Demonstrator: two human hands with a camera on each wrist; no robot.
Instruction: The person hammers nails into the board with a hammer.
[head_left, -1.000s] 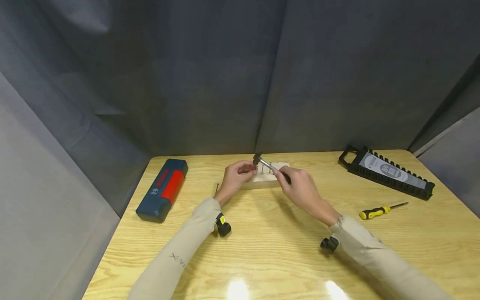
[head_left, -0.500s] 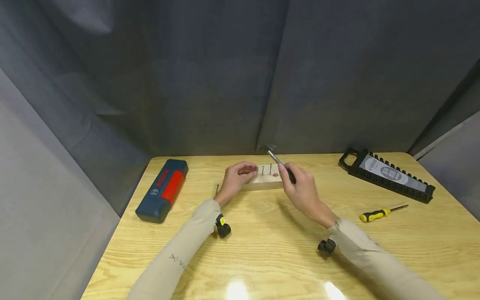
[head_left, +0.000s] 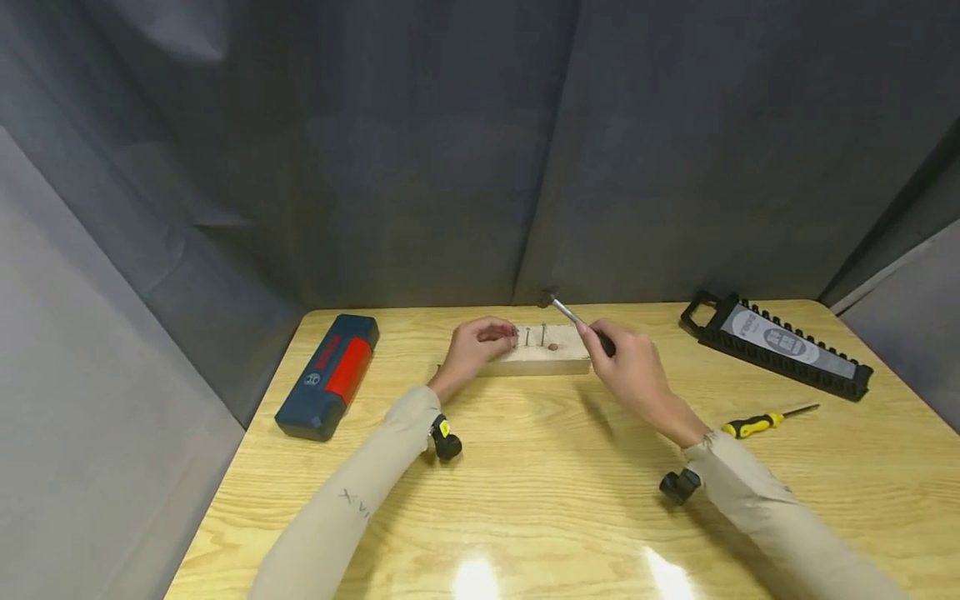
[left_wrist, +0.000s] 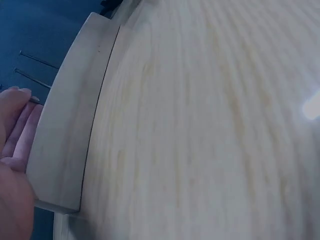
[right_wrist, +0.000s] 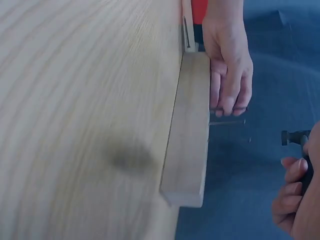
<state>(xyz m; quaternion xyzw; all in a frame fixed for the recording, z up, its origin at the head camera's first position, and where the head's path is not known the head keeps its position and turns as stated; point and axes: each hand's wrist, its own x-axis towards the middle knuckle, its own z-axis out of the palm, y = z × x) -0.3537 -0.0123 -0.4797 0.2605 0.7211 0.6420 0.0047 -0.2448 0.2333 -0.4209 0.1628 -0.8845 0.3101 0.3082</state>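
Observation:
A pale wooden block (head_left: 551, 367) lies near the back of the table, with two nails (head_left: 527, 337) standing upright in its top. At the block's left end, my left hand (head_left: 472, 352) pinches another nail (right_wrist: 243, 109) against the top; its head end shows past the fingertips in the right wrist view. My right hand (head_left: 630, 367) grips a small hammer (head_left: 566, 310) by its black handle. The hammer's dark head is raised up and to the right of the pinched nail, apart from it. A dark brown spot marks the block's top beside the standing nails.
A blue and red Bosch case (head_left: 327, 379) lies at the left. At the right are a black tool rack (head_left: 780, 343) and a yellow-black screwdriver (head_left: 757, 423). Another nail (right_wrist: 186, 32) lies past the block's left end. Dark cloth hangs behind the table.
My right hand has moved right, carrying the hammer's head up and away from the pinched nail. The left hand keeps its place at the block.

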